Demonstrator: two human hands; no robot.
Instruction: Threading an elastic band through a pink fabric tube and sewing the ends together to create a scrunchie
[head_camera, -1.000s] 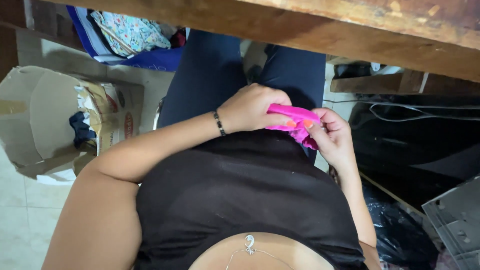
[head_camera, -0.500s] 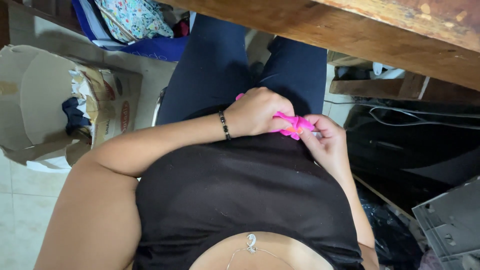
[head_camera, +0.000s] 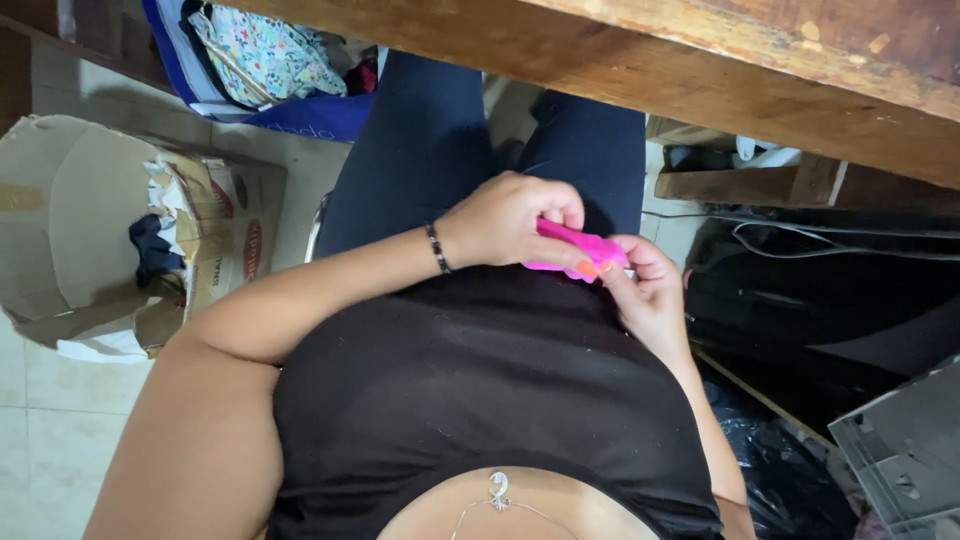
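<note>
Head view looks straight down on a seated person's lap, below a wooden table edge (head_camera: 700, 70) that runs across the top from eleven to three o'clock. Both hands meet at the centre on a pink piece (head_camera: 578, 248), which looks like soft cloth or plastic, though I cannot tell which. The left hand (head_camera: 510, 220) curls over it from nine o'clock, fingers narrow and closed on its near end, thumb (head_camera: 575, 266) pressed along the underside. The right hand (head_camera: 645, 285) comes up from five o'clock and pinches the far end with its fingertips. The piece's long axis lies roughly from nine to three o'clock, tipped slightly down to the right, between the two grips. A bracelet (head_camera: 437, 248) sits on the left wrist. A torn cardboard box (head_camera: 90, 210) stands on the floor at nine o'clock, a blue bag (head_camera: 300, 115) at eleven.
</note>
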